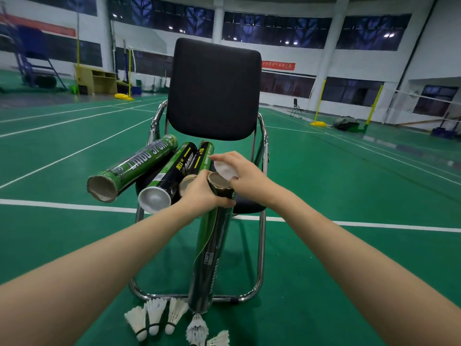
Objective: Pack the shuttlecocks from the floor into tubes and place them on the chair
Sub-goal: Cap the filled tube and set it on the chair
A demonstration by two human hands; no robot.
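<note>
Left hand (199,189) curled round the top of an upright tube (212,253). Right hand (237,171) at 3 o'clock of its mouth, pinching a white cap (225,169). Shuttlecocks (154,318) on floor (74,245) at 6 o'clock of the chair (214,88).

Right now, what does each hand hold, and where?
Left hand grips the tube near its open top; right hand pinches a white cap by its edge.
</note>
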